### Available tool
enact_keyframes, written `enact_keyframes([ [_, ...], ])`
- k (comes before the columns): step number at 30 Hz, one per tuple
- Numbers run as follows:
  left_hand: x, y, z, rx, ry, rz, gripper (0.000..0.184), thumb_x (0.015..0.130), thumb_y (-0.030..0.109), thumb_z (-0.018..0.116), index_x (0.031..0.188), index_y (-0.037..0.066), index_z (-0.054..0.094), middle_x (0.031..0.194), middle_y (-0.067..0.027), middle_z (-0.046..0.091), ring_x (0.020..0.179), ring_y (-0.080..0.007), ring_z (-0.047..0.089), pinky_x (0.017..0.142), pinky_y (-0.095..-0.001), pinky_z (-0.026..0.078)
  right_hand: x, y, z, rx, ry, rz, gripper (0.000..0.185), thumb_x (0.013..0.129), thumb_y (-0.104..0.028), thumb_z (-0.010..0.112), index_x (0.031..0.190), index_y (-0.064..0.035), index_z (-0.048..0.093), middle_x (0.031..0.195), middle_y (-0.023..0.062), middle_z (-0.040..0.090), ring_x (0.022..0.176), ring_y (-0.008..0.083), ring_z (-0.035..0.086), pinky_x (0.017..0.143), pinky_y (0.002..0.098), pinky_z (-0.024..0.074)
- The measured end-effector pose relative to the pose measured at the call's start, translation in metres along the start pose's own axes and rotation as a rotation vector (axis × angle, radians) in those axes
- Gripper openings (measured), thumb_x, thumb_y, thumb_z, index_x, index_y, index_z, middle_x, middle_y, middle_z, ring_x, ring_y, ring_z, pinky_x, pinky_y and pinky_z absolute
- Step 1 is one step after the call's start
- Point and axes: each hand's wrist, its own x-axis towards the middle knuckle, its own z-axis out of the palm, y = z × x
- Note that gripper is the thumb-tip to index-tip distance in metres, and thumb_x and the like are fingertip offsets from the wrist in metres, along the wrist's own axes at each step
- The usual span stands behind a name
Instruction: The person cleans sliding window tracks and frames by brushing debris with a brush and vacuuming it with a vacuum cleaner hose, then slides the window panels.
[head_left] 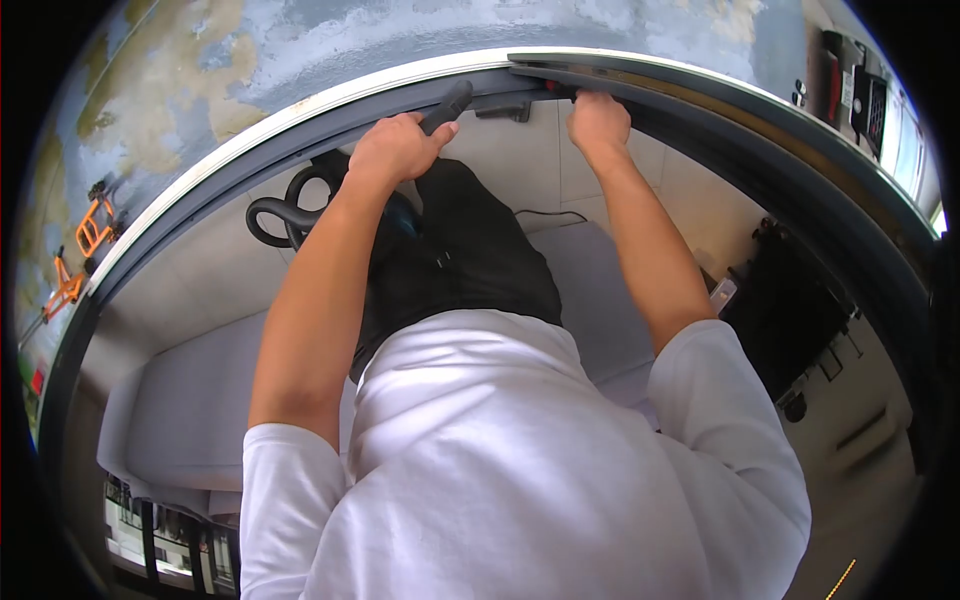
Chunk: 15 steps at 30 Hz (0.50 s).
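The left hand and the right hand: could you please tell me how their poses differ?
The left hand wraps a dark handle; the right hand curls beside the grey frame, its grip unclear. The left hand's thumb shows, while the right hand's is hidden. Both are bare.

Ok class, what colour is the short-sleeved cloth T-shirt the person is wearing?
The short-sleeved cloth T-shirt is plain white; the head view shows it best.
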Motion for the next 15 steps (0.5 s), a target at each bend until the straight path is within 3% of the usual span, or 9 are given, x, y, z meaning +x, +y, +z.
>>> enact_keyframes([
  [2,0.001,-0.005,0.002,0.005,0.05,0.005,0.084,0.097,0.071,0.047,0.145,0.002,0.056,0.137,-0.0232,0.063,0.133,-0.0362,0.057,0.111,-0.0447,0.045,0.001,-0.044,0.012,0.065,-0.022,-0.157,0.023,0.092,-0.012,0.061,0.11,-0.0069,0.075,0.119,0.017,0.072,0.104,0.0343,0.073,0.089,0.0455,0.0581],
  [4,0.0,-0.011,-0.006,0.016,0.093,0.004,0.083,0.097,0.071,0.047,0.142,0.002,0.059,0.134,-0.0237,0.066,0.131,-0.0367,0.059,0.11,-0.045,0.046,-0.013,-0.068,0.009,0.187,-0.013,-0.217,0.024,0.09,-0.014,0.065,0.111,-0.011,0.074,0.117,0.014,0.072,0.104,0.0348,0.072,0.09,0.046,0.0578],
  [6,-0.004,-0.02,-0.026,-0.066,-0.037,-0.059,0.08,0.096,0.071,0.049,0.133,0.002,0.065,0.122,-0.0247,0.07,0.124,-0.0381,0.063,0.106,-0.0456,0.047,-0.028,-0.063,0.004,0.312,-0.01,-0.272,0.026,0.087,-0.015,0.068,0.113,-0.0151,0.074,0.115,0.011,0.072,0.105,0.0353,0.071,0.091,0.0465,0.0574],
  [8,-0.004,-0.028,-0.033,-0.074,0.012,-0.043,0.077,0.095,0.07,0.051,0.126,0.002,0.069,0.113,-0.0251,0.073,0.118,-0.0391,0.066,0.104,-0.0454,0.049,-0.028,-0.026,-0.01,0.14,0.088,-0.123,0.019,0.09,-0.01,0.062,0.104,-0.0054,0.076,0.117,0.0185,0.071,0.101,0.035,0.073,0.086,0.0453,0.0589],
  [11,0.0,-0.03,-0.034,-0.047,-0.031,-0.032,0.078,0.095,0.07,0.051,0.128,0.001,0.068,0.116,-0.0257,0.072,0.121,-0.0392,0.064,0.105,-0.0451,0.048,-0.007,-0.011,-0.008,0.001,0.054,-0.079,0.018,0.091,-0.01,0.061,0.099,-0.0027,0.075,0.113,0.019,0.072,0.096,0.0365,0.074,0.083,0.0457,0.0598],
  [13,0.008,-0.028,-0.023,-0.039,0.085,0.053,0.079,0.092,0.074,0.053,0.118,0.003,0.072,0.104,-0.0269,0.073,0.112,-0.0402,0.067,0.1,-0.046,0.05,0.003,-0.033,0.014,0.004,0.078,-0.123,0.017,0.09,-0.01,0.061,0.099,-0.0025,0.074,0.11,0.0191,0.072,0.092,0.0374,0.074,0.081,0.0467,0.0599],
  [15,0.008,-0.026,-0.019,-0.053,0.093,0.064,0.08,0.092,0.074,0.053,0.12,0.002,0.071,0.107,-0.0274,0.072,0.114,-0.0408,0.067,0.101,-0.0462,0.049,0.002,-0.061,0.022,0.009,0.091,-0.18,0.017,0.089,-0.01,0.061,0.099,-0.0023,0.072,0.108,0.0191,0.071,0.088,0.0384,0.074,0.08,0.0476,0.06],
])
